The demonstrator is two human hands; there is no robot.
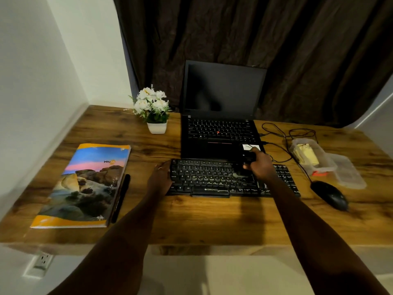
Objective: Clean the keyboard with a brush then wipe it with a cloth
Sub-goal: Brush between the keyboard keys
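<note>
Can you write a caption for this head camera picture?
Left hand steadies black external keyboard while right hand brushes it with small black brush.

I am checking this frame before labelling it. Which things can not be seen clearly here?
- Brush: head view, dark and blurred against the laptop; the right hand covers most of it.
- Keyboard: keys under the right hand are hidden; its left edge is covered by the left hand.
- Container: contents too blurred to name.
- Cloth: not identifiable anywhere.

Keyboard [212, 179] before laptop [219, 133]; mouse [329, 194] right.
</note>
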